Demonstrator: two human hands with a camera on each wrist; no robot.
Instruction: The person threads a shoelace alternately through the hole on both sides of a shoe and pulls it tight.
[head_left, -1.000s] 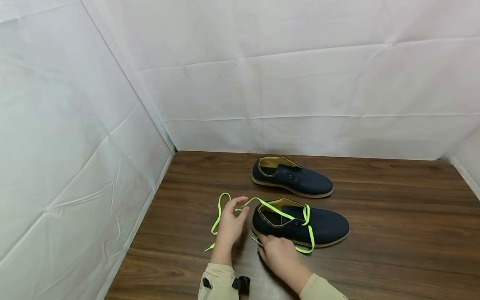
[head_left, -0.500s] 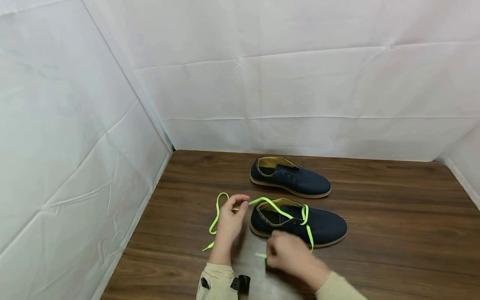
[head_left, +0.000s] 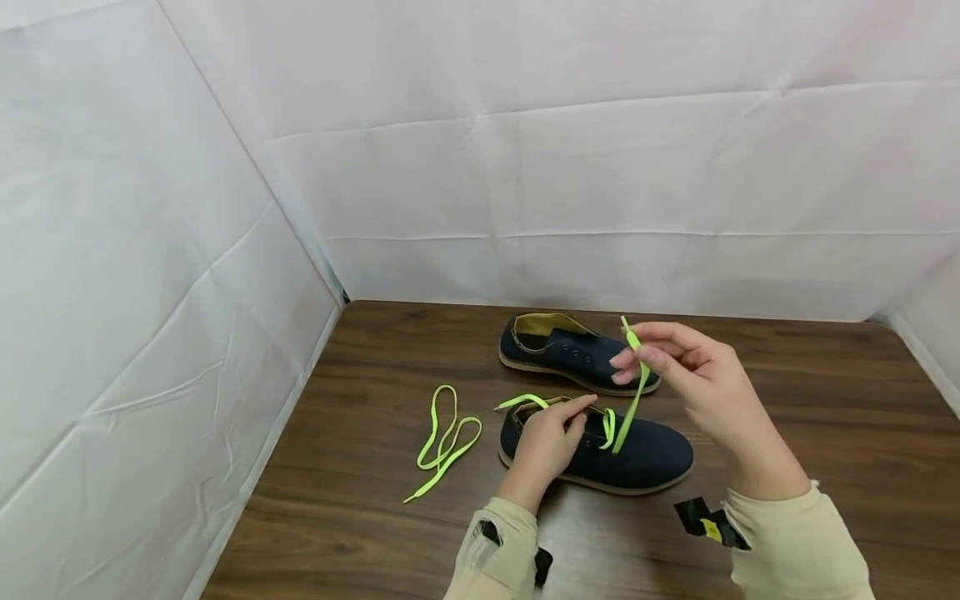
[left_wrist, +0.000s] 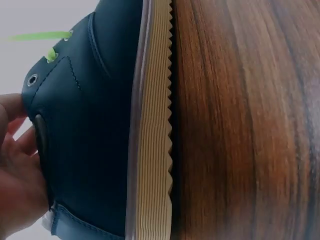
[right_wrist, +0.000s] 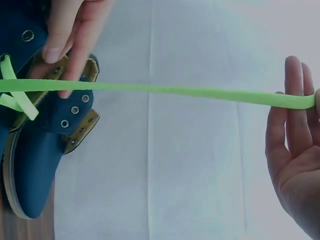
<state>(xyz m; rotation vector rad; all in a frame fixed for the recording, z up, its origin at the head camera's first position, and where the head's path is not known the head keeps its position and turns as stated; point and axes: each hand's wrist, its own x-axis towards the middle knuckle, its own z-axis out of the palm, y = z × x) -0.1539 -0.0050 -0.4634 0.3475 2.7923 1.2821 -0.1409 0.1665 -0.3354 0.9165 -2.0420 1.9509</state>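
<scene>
A navy shoe lies on its sole on the wooden table, toe to the right, with a neon green shoelace through its front eyelets. My right hand pinches that lace near its tip between thumb and fingers. Raised above the shoe, it draws the lace up in a taut line, clear in the right wrist view. My left hand is at the shoe's opening with its fingers extended. In the left wrist view, its fingers reach behind the eyelet flap, close to a bare eyelet. The lace's other end trails over the heel.
A matching navy shoe without a lace stands behind, partly hidden by my right fingers. Left of the shoes, a second green shoelace lies looped on the tabletop. White sheeting rises at the back and left.
My right hand has lifted up and right from beside the near shoe, pulling the lace end with it. My left hand has moved right from beside the heel to the shoe's opening.
</scene>
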